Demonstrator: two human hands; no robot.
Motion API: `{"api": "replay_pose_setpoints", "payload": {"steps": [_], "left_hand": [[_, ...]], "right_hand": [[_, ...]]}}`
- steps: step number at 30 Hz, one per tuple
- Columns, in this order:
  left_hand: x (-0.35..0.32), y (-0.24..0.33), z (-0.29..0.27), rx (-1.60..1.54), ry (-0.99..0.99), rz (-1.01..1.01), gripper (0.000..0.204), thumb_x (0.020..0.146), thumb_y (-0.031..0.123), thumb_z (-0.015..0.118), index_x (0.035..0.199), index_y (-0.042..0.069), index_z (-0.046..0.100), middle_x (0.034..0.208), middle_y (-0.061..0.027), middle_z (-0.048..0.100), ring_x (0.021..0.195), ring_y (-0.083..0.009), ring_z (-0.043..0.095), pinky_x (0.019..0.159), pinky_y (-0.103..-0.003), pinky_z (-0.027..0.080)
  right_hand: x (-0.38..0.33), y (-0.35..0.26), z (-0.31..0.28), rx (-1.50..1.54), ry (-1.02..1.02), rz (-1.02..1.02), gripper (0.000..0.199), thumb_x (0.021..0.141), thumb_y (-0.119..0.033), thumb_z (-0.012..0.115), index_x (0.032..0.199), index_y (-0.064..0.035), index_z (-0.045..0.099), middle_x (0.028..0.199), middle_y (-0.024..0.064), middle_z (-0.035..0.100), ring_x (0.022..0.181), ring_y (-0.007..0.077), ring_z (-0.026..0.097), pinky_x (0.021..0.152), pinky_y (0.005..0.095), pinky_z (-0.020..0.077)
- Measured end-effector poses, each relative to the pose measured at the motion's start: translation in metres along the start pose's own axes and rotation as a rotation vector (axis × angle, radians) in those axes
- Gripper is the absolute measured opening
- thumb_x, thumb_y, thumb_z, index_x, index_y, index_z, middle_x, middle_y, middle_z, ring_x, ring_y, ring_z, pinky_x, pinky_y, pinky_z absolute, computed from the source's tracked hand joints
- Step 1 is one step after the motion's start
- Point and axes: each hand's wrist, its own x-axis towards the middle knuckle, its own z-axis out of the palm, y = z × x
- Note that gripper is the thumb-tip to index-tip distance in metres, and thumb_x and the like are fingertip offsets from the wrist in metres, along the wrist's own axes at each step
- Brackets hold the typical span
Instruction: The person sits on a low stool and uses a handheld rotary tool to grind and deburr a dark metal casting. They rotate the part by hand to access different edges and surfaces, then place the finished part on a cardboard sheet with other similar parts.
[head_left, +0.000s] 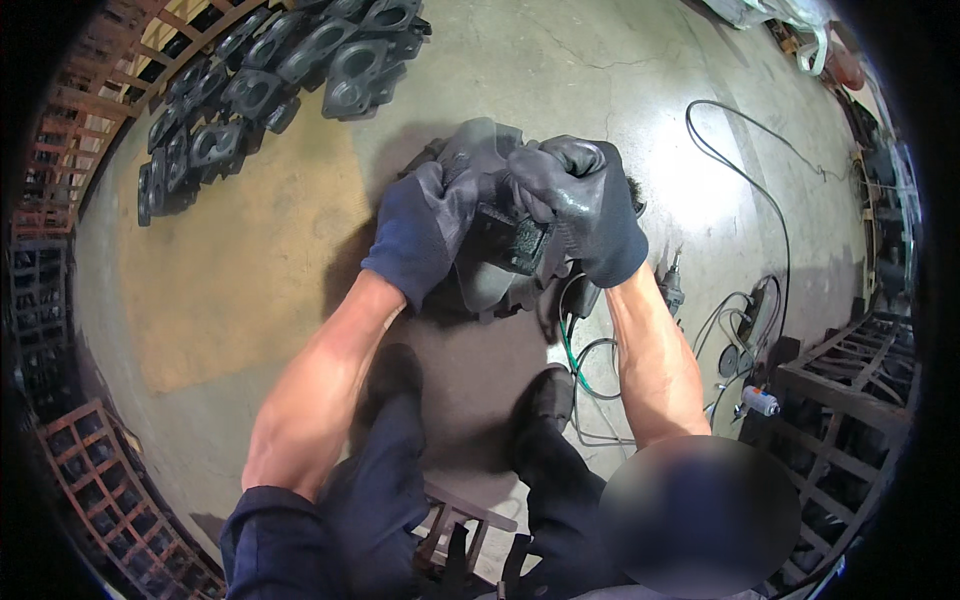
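Note:
Both my hands wear dark blue-black work gloves and meet over a grey-black metal casting [485, 140] in front of me. My left hand [430, 215] is closed round its left side. My right hand [580, 195] has its fingers curled tight against the right side; the fingertips and anything small between them are hidden. Just below the hands, a dark block with a rough face [525, 245] shows in shadow. More dark metal [485, 285] lies beneath it, and I cannot tell where one piece ends and another begins.
Several black castings [255, 95] stand in rows on the floor at the far left, beside a tan patch [240, 280]. A power tool [672, 288], cables [785, 230] and a spray can [760, 401] lie right. Metal lattice crates [100, 480] [840, 385] flank me; a slatted stool [460, 520] is below.

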Motion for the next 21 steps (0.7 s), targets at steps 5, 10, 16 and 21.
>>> {"api": "replay_pose_setpoints", "payload": {"steps": [5,10,16,21], "left_hand": [[0.001,0.011,-0.011,0.083,-0.046,0.053,0.030,0.096,0.028,0.063,0.096,-0.002,0.067,0.084,-0.0277,0.066,0.080,-0.0421,0.067,0.068,-0.042,0.052],[0.012,0.013,-0.004,0.054,-0.134,0.003,0.029,0.098,0.025,0.060,0.105,-0.002,0.068,0.088,-0.0268,0.067,0.083,-0.0312,0.065,0.070,-0.038,0.052],[0.000,-0.036,0.027,-0.343,-0.234,-0.024,0.022,0.099,0.012,0.055,0.110,0.000,0.068,0.099,-0.0235,0.070,0.092,-0.0369,0.068,0.080,-0.038,0.053],[0.029,-0.027,0.012,0.379,-0.339,0.501,0.028,0.098,0.004,0.049,0.120,0.003,0.066,0.115,-0.0221,0.067,0.102,-0.0360,0.064,0.089,-0.037,0.051]], "right_hand": [[-0.009,0.007,0.021,-0.007,0.321,-0.046,0.030,0.092,-0.014,0.068,0.065,-0.0054,0.059,0.057,-0.0025,0.051,0.052,0.0066,0.045,0.051,0.0245,0.0369],[-0.006,-0.003,0.007,0.167,0.238,0.063,0.026,0.092,-0.011,0.067,0.067,-0.0042,0.061,0.058,-0.0029,0.051,0.053,0.0068,0.044,0.051,0.0252,0.0360],[-0.001,0.017,-0.013,-0.368,0.013,-0.182,0.008,0.092,-0.011,0.068,0.094,-0.0050,0.073,0.066,0.0042,0.059,0.056,0.0097,0.052,0.051,0.0277,0.0407],[0.008,0.027,-0.022,-0.814,0.092,-0.581,0.007,0.090,-0.006,0.066,0.094,-0.0061,0.072,0.066,0.0075,0.058,0.057,0.0115,0.054,0.050,0.0290,0.0404]]}}
